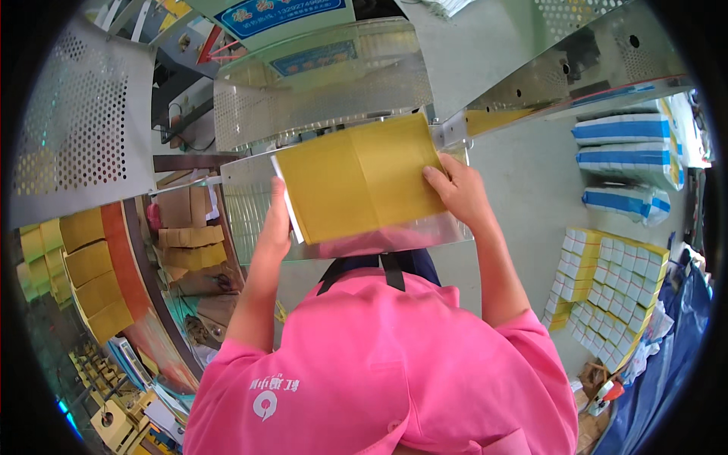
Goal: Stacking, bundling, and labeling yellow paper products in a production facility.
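Observation:
A flat yellow paper stack (364, 182) is held tilted in front of me, with a faint crease down its middle and a white strip along its left edge. My left hand (276, 224) is closed on that left edge, its thumb upright against the white strip and its other fingers mostly hidden. At the opposite end, my right hand (459, 189) grips the stack with the thumb on top and the fingers behind it. Beneath the stack lies a shiny metal tray (250, 205), with a clear plastic cover (326, 98) just beyond.
Perforated metal panel (76, 114) stands at left; a metal beam (576, 68) runs along the right. Yellow-brown paper piles (95, 277) rest on a left-hand bench. Blue-and-white packages (626, 144) and banded yellow-white bundles (607, 284) sit at right, near blue sheeting (660, 379).

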The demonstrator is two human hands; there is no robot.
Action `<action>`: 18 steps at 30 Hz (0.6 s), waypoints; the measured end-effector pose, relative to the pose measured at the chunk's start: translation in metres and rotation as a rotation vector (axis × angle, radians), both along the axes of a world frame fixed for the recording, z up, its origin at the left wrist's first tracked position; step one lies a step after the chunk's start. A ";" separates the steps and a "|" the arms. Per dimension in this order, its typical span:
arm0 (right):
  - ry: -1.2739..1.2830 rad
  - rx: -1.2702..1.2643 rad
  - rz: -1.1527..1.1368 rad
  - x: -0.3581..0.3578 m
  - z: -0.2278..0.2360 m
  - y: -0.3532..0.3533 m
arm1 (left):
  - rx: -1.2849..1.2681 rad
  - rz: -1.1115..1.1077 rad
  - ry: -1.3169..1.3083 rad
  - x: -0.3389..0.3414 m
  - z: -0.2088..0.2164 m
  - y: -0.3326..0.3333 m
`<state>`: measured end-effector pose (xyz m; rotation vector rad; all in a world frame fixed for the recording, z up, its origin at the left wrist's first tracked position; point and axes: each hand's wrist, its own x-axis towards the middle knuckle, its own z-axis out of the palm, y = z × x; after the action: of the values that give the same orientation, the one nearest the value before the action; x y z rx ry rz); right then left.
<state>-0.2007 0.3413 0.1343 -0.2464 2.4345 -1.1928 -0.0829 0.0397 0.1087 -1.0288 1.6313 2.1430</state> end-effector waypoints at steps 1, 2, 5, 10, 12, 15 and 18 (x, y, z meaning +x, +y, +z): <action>0.021 -0.011 -0.009 -0.003 -0.009 0.000 | -0.105 -0.015 0.030 -0.001 -0.012 -0.002; 0.042 -0.021 -0.017 -0.007 -0.014 0.000 | -0.108 -0.006 0.031 -0.003 -0.021 -0.006; -0.057 -0.066 -0.038 -0.009 -0.019 0.004 | -0.211 -0.107 0.043 0.001 -0.024 -0.009; -0.253 -0.274 -0.259 -0.006 -0.040 0.020 | -0.230 -0.106 0.063 0.000 -0.019 0.000; -0.241 -0.279 -0.272 -0.004 -0.046 0.024 | -0.256 -0.068 0.052 -0.002 -0.012 0.008; -0.098 -0.342 -0.252 0.004 -0.051 0.021 | -0.256 -0.027 0.115 -0.007 -0.010 0.016; -0.081 -0.348 -0.250 0.005 -0.046 0.022 | -0.326 0.001 0.140 -0.008 -0.028 0.015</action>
<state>-0.1957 0.3636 0.0882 0.0086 2.2239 -1.7016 -0.0914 0.0544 0.0807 -0.9807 2.0989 2.0323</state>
